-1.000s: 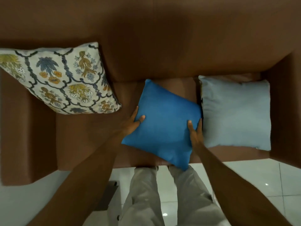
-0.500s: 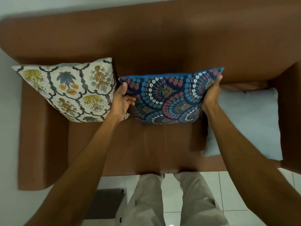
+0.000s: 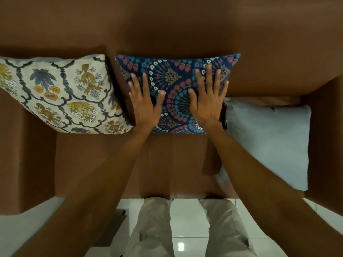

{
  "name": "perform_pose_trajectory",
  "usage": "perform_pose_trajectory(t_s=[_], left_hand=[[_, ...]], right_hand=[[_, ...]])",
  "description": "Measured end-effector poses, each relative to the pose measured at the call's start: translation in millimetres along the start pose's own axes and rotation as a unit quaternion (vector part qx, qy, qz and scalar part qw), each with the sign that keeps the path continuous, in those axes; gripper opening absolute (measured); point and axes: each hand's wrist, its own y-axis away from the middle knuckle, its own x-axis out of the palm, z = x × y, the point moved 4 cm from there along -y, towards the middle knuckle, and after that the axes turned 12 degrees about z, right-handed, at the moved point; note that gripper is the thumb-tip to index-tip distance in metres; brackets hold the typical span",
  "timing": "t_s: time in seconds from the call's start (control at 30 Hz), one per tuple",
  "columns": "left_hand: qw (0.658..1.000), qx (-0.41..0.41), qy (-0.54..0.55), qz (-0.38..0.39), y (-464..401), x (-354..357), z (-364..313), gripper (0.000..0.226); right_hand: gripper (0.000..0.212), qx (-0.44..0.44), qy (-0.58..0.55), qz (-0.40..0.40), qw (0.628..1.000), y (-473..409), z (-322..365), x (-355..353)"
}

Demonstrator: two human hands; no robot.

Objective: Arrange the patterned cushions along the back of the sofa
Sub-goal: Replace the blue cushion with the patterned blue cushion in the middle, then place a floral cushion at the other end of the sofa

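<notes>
A dark blue cushion (image 3: 176,78) with a red and blue fan pattern leans upright against the brown sofa's backrest (image 3: 167,28), in the middle. My left hand (image 3: 144,102) and my right hand (image 3: 207,101) both lie flat on its front, fingers spread, holding nothing. To its left, a cream cushion (image 3: 61,95) with a floral lattice pattern also leans on the backrest, its edge close beside the blue one. A plain light blue cushion (image 3: 269,143) lies flat on the seat at the right.
The sofa's armrests (image 3: 26,156) stand at the far left and right. Bare brown seat (image 3: 157,164) shows in front of the upright cushions. White tiled floor (image 3: 185,219) and my legs are below the seat edge. A dark low object (image 3: 115,227) sits on the floor at left.
The blue cushion was flipped from its plain side to its patterned side and stood against the backrest. My hands left its side edges and now press flat on its front.
</notes>
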Motion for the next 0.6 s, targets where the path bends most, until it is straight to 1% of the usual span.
perform_pose_trajectory(t_s=[0.07,0.17,0.2,0.23,0.27,0.3,0.33,0.37,0.4,0.43,0.47,0.5,0.53,0.6], left_hand=[[0.998,-0.029,-0.028,-0.038,-25,-6,-4,0.089],[0.982,-0.088,-0.081,-0.149,-30,-13,-24,0.088],[0.974,-0.079,-0.102,-0.188,-22,-7,-37,0.083],[0.969,-0.037,-0.121,-0.213,-10,4,-53,0.077],[0.967,0.025,-0.128,-0.22,4,22,-69,0.07],[0.969,0.084,-0.115,-0.201,22,46,-86,0.065],[0.976,0.127,-0.084,-0.158,42,75,-102,0.06],[0.984,0.143,-0.043,-0.097,64,106,-118,0.055],[0.99,0.141,-0.009,-0.022,84,138,-132,0.053],[0.99,0.126,0.019,0.06,103,169,-145,0.052],[0.983,0.106,0.049,0.139,120,198,-154,0.054],[0.973,0.081,0.082,0.2,135,223,-162,0.057],[0.963,0.047,0.12,0.237,144,244,-166,0.06],[0.95,-0.034,0.166,0.264,155,273,-173,0.065]], right_hand=[[0.065,0.065,-0.024,-0.035,0.997,-23,-18,-12],[0.069,0.117,-0.101,-0.068,0.986,-40,-58,-41],[0.068,0.122,-0.118,-0.072,0.983,-37,-76,-49],[0.067,0.124,-0.131,-0.069,0.981,-30,-97,-56],[0.064,0.127,-0.138,-0.061,0.98,-20,-122,-60],[0.062,0.133,-0.141,-0.046,0.98,-5,-151,-63],[0.06,0.153,-0.146,-0.026,0.977,14,-183,-63],[0.058,0.186,-0.156,-0.007,0.97,37,-216,-65],[0.058,0.23,-0.173,0.011,0.958,62,-254,-65],[0.058,0.278,-0.189,0.03,0.941,88,-290,-66],[0.06,0.321,-0.209,0.055,0.922,115,-326,-64],[0.062,0.353,-0.239,0.089,0.9,140,-358,-62],[0.063,0.367,-0.285,0.123,0.877,160,-384,-58],[0.062,0.363,-0.382,0.176,0.831,190,-416,-52]])
